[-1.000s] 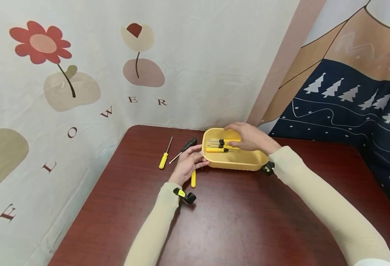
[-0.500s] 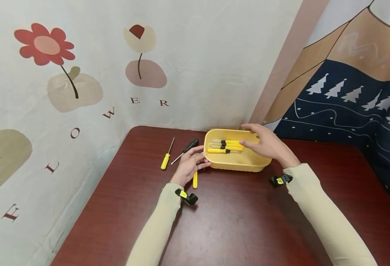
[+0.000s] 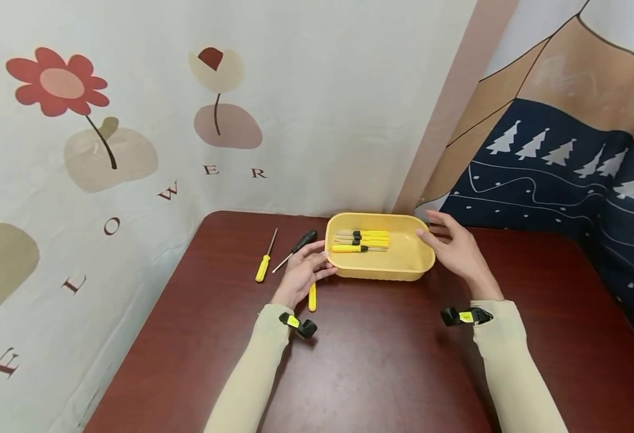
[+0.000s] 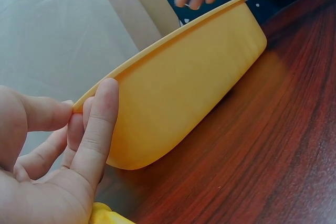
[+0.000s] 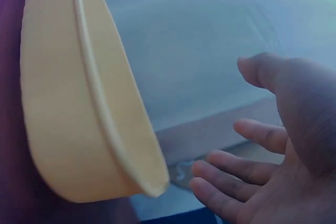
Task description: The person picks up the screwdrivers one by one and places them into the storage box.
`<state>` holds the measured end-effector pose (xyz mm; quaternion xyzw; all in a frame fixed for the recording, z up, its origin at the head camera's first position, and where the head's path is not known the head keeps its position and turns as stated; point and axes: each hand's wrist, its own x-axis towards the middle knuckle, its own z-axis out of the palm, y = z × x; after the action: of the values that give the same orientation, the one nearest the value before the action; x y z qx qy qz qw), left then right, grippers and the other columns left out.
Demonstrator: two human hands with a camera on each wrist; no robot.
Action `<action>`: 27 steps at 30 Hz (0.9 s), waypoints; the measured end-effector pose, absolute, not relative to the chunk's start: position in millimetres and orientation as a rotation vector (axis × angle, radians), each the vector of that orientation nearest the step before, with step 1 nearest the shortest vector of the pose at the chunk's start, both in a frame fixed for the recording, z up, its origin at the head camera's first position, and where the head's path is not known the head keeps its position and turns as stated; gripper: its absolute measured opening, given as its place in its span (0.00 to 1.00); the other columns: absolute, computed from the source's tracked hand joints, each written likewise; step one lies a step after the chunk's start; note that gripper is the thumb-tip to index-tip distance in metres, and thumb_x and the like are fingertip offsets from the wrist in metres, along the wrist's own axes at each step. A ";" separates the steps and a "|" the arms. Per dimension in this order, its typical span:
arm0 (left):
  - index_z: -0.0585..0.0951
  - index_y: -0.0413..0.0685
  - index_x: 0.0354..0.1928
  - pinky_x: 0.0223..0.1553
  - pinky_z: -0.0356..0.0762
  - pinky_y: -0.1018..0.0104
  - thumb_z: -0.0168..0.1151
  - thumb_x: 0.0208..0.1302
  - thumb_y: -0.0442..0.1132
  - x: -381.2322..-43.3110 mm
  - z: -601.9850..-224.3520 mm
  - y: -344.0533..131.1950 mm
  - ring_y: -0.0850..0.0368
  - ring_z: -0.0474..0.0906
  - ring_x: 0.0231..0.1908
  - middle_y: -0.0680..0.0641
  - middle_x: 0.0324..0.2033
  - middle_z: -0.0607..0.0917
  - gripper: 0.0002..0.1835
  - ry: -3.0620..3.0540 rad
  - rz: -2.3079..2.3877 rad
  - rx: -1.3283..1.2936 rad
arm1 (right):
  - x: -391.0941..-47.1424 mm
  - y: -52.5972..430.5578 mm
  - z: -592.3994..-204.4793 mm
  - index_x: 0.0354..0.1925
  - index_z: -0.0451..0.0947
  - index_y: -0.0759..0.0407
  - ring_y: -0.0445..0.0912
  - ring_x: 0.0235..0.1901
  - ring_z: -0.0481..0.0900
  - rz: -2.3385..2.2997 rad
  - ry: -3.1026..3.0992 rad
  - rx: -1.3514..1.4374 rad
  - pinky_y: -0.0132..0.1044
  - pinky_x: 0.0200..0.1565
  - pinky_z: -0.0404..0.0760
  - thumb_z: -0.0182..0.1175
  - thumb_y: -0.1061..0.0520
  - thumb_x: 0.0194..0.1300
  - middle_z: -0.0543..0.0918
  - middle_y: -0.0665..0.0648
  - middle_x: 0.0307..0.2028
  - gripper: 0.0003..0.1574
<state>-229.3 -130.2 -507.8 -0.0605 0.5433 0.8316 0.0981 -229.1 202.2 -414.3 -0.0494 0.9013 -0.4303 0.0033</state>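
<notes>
A yellow plastic bin [image 3: 378, 275] stands on the dark red table near the wall. Inside its left half lie several small screwdrivers [image 3: 371, 242] with yellow-and-black handles. My left hand [image 3: 300, 273] pinches the bin's left rim, thumb on top and fingers against the outer wall, as the left wrist view shows. At the bin's right end my right hand [image 3: 460, 252] is spread, its thumb tip close to the rim. In the right wrist view this hand [image 5: 262, 166] holds nothing and a gap separates it from the bin [image 5: 68, 103].
Left of the bin lie a yellow screwdriver [image 3: 263, 268] and a black-handled screwdriver [image 3: 304, 239]. Another yellow handle [image 3: 312, 297] shows partly below my left hand. A printed curtain [image 3: 317, 108] hangs right behind the table's [image 3: 381, 361] back edge.
My right hand has come out of the bin, leaving the screwdrivers inside, and moved right to beside the bin's right end. My left hand keeps its grip on the left rim.
</notes>
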 end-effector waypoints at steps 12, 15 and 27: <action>0.73 0.40 0.68 0.44 0.91 0.61 0.60 0.73 0.30 -226.7 -509.0 -129.7 0.56 0.83 0.34 0.45 0.36 0.83 0.23 1.612 2.453 -0.172 | -215.2 212.5 -440.7 0.77 0.62 0.52 0.57 0.68 0.76 -1.678 2.583 0.277 0.50 0.69 0.77 0.53 0.31 0.74 0.71 0.62 0.72 0.45; 0.73 0.40 0.68 0.43 0.91 0.61 0.60 0.73 0.30 -227.6 -510.1 -128.5 0.56 0.83 0.33 0.46 0.35 0.83 0.23 1.603 2.460 -0.170 | -214.0 213.7 -444.8 0.76 0.64 0.55 0.55 0.67 0.77 -1.707 2.501 0.330 0.45 0.66 0.79 0.53 0.35 0.77 0.73 0.62 0.71 0.42; 0.72 0.39 0.69 0.43 0.91 0.61 0.59 0.74 0.30 -227.7 -508.1 -130.0 0.57 0.84 0.33 0.47 0.35 0.83 0.24 1.630 2.460 -0.170 | -217.5 214.9 -452.7 0.72 0.70 0.62 0.36 0.42 0.88 -1.758 2.420 0.342 0.33 0.51 0.88 0.60 0.54 0.76 0.77 0.68 0.66 0.32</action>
<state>-227.7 -130.0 -508.1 -0.0571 0.5492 0.8286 0.0925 -217.5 214.9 -452.7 0.1135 0.8021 -0.5826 0.0657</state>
